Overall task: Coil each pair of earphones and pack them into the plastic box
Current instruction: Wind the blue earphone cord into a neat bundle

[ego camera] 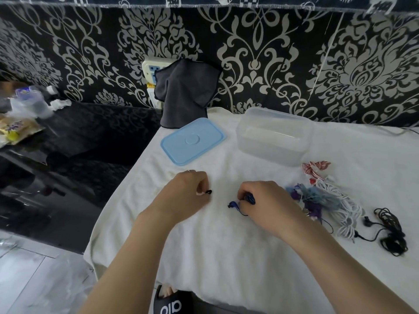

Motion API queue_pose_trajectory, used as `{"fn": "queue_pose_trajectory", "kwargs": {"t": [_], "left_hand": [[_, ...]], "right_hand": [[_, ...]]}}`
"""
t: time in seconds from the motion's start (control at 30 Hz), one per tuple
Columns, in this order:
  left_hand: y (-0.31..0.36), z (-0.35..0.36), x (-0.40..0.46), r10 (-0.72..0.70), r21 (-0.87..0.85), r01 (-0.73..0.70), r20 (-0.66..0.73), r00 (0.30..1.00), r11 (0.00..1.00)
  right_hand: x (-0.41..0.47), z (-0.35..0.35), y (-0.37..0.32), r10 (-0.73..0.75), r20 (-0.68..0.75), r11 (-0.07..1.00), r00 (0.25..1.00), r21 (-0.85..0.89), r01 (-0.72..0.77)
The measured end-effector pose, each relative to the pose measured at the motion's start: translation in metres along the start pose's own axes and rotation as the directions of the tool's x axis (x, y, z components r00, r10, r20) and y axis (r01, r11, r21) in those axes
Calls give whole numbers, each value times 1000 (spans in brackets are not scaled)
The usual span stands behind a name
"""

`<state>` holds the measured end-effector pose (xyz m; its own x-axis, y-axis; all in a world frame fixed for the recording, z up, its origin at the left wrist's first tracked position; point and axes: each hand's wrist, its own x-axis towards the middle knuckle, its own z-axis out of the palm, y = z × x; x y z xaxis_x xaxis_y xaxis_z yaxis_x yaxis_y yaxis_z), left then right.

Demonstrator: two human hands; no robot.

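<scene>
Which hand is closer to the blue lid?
The left hand. It sits just in front of the blue lid, while the right hand is farther off to the lid's right, holding the dark blue earphones.

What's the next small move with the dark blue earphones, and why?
Probably finish winding: the right hand grips a dark blue earphone coil, one earbud dangling loose, while the left hand pinches a small black end. The clear plastic box looks empty.
</scene>
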<state>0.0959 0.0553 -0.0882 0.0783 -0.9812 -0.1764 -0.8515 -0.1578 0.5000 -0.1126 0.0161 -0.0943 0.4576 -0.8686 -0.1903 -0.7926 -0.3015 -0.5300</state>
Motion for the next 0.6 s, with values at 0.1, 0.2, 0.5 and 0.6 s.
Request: {"fn": "queue_pose_trajectory", "kwargs": {"t": [0.1, 0.2, 0.5, 0.6], "left_hand": [[14, 4, 0, 25, -79, -25, -2, 1000, 997], [24, 8, 3, 46, -152, -46, 1, 999, 987], [36, 6, 1, 127, -324, -135, -45, 991, 937], [40, 4, 0, 138, -370, -149, -55, 989, 917]], "right_hand": [[1, 0, 2, 8, -29, 998, 1000, 67, -6], [2, -9, -1, 48, -53, 953, 997, 302, -30], [-5, -31, -13, 111, 19, 686, 994, 722, -90], [-5, -35, -13, 128, 5, 653, 992, 752, -88]]}}
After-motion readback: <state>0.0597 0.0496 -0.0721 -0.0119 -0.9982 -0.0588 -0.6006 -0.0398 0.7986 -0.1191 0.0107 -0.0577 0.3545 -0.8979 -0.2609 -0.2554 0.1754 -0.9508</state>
